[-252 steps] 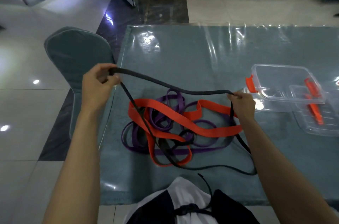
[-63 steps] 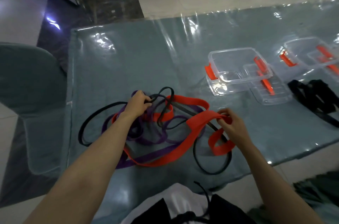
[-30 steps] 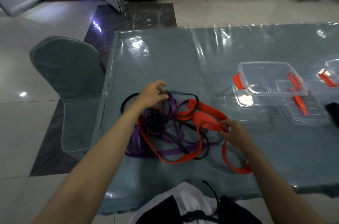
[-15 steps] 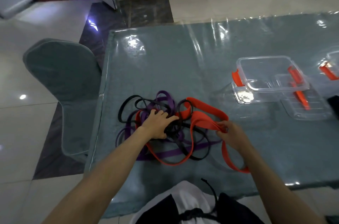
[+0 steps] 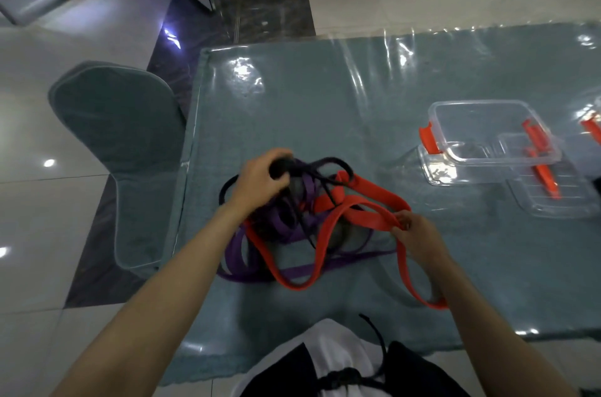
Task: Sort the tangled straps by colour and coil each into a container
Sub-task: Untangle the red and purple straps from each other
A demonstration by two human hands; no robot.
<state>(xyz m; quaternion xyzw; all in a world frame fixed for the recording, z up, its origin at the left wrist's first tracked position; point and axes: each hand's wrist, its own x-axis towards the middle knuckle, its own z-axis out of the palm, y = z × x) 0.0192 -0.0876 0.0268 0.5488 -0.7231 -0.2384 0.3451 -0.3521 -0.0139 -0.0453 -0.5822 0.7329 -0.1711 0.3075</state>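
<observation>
A tangle of straps lies on the blue-green table [image 5: 325, 97] in front of me. My left hand [image 5: 260, 179] grips a bunch of black strap [image 5: 335, 162] and lifts it above the pile. A purple strap [image 5: 279, 227] loops under and around it. My right hand [image 5: 416, 234] pinches the orange strap [image 5: 367, 198], which arches between the pile and my fingers and hangs in a loop toward the near edge. A clear container with orange clips [image 5: 487, 133] stands open at the right.
A clear lid [image 5: 553, 198] lies next to the container, and another container's orange clip [image 5: 592, 126] shows at the right edge. A grey-green chair [image 5: 120, 136] stands beside the table's left edge. The tabletop is under glossy clear plastic.
My left hand has closed round the black strap and raised it from the pile, where it pressed flat half a second ago. My right hand keeps its hold on the orange strap.
</observation>
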